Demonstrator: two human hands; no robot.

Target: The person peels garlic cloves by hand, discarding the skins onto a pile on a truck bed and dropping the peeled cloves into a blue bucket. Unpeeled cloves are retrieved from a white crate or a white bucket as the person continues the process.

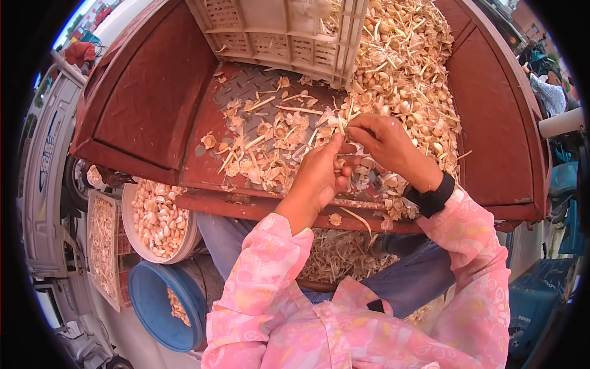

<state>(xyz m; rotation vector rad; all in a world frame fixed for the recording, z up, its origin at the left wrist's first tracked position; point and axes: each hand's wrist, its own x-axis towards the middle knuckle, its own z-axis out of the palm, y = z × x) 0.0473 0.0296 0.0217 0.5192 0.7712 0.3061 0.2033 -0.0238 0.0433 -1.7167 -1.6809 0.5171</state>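
Over the front of the red truck bed, my left hand [319, 175] has its fingers curled, with the thumb pointing up. Garlic skin and a bit of stem show at its thumb tip, so it appears to hold a piece of garlic, mostly hidden by the fingers. My right hand [388, 146] is pinched close beside it, and what lies between its fingertips is too small to make out. Under and beyond the hands lies a heap of garlic cloves [402, 86] mixed with stems. Papery garlic skins and cut stems [264, 147] are scattered to the left.
A white plastic crate [276, 37] stands tilted at the back of the red bed [144, 92]. At lower left are a white bucket of cloves [128, 212], a blue bucket [144, 307] with some cloves and a crate of garlic [103, 246]. Vehicles and other people are around.
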